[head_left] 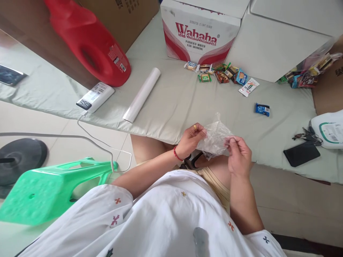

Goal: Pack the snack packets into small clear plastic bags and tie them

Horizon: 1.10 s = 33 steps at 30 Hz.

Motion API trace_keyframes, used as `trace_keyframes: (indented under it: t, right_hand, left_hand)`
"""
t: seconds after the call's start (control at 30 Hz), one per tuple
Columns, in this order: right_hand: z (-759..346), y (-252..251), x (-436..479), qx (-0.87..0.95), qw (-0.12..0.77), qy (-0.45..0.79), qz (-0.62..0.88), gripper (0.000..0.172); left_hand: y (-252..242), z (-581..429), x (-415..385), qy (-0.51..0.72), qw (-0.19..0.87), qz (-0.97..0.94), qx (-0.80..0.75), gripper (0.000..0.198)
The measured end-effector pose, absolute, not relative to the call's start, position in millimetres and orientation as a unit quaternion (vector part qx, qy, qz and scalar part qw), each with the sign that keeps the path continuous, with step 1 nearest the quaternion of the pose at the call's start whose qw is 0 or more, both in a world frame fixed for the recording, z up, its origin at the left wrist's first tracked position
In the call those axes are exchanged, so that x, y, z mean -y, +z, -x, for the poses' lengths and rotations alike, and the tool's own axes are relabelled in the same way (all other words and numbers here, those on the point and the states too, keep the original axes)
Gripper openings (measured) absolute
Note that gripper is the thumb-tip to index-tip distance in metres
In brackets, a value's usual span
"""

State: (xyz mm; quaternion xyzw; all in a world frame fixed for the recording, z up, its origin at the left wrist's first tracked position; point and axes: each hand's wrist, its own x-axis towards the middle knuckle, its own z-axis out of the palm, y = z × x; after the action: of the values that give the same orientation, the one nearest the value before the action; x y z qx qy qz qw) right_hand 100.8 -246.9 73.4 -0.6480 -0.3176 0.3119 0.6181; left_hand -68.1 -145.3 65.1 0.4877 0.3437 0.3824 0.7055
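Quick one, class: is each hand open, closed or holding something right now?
Left hand: closed, fingertips pinching one side of the clear plastic bag.
Right hand: closed, fingertips pinching the bag's other side.

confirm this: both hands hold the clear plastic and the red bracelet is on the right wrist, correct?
Not quite: the head view shows the red bracelet on the left wrist, not the right. The left hand and right hand do both hold the clear plastic.
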Motion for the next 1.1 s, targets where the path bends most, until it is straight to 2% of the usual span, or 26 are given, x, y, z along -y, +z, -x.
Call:
trace_keyframes:
  t: [0.13,0.27,0.43,0.53,0.6,0.67,0.73,0.83,0.9,0.97,1.0,1.1]
  right_hand:
    - [-133,74,253,0.145,0.680,0.357,0.623,0.048]
    - [-159,76,259,0.125,0.650,0.336,0.670,0.053]
    - [-180,73,254,0.217,0.569,0.341,0.716,0.048]
    - [-199,59,241,0.289,0.530,0.306,0.737,0.042]
    - [-215,50,232,0.335,0.466,0.269,0.774,0.037]
    - [-224,48,225,0.377,0.384,0.182,0.823,0.031]
    - [-219,56,222,0.417,0.339,0.054,0.841,0.027]
    - [-176,74,220,0.494,0.375,-0.069,0.781,0.025]
    - [-131,79,217,0.585,0.387,-0.045,0.712,0.022]
    - [-88,72,209,0.672,0.358,0.001,0.649,0.023]
    - [-71,65,204,0.694,0.342,0.011,0.634,0.026]
    - [-47,40,189,0.698,0.323,0.028,0.639,0.020]
  left_hand:
    - [64,93,128,0.382,0.762,-0.395,-0.343,0.053]
    - [61,112,113,0.387,0.767,-0.366,-0.357,0.059]
    - [44,117,85,0.393,0.719,-0.435,-0.372,0.051]
    - [33,111,64,0.365,0.693,-0.484,-0.390,0.038]
    - [29,105,52,0.347,0.665,-0.524,-0.402,0.027]
    - [28,97,45,0.336,0.632,-0.565,-0.411,0.018]
    - [28,91,42,0.334,0.607,-0.588,-0.417,0.014]
    - [27,84,44,0.340,0.595,-0.590,-0.427,0.013]
    - [25,81,46,0.345,0.593,-0.586,-0.431,0.013]
    - [25,79,48,0.348,0.592,-0.584,-0.433,0.014]
    - [26,79,49,0.348,0.592,-0.583,-0.434,0.014]
    - [33,82,50,0.344,0.598,-0.584,-0.428,0.015]
